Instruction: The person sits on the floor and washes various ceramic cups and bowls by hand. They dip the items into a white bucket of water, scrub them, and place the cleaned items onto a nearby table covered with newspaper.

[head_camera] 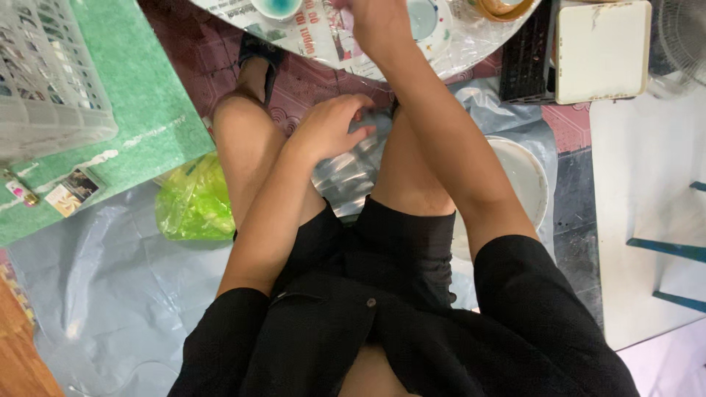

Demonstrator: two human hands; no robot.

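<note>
I sit looking down at my lap, in black shorts and a black shirt. My left hand (331, 125) rests between my knees, fingers curled on a crinkled silvery plastic sheet (346, 173) lying there. My right hand (379, 26) reaches forward over the round table (323, 44) at the top edge; its fingers are cut off by the frame, so I cannot tell whether it holds anything. Just right of that hand sits a white plate (430, 22), and a cup of blue liquid (276, 7) stands to its left.
A white plastic basket (51, 73) sits on a green mat (147, 110) at the left. A yellow-green plastic bag (195, 202) lies by my left thigh. A white bowl (526, 180) is on the floor at right, a white board (603, 51) beyond it.
</note>
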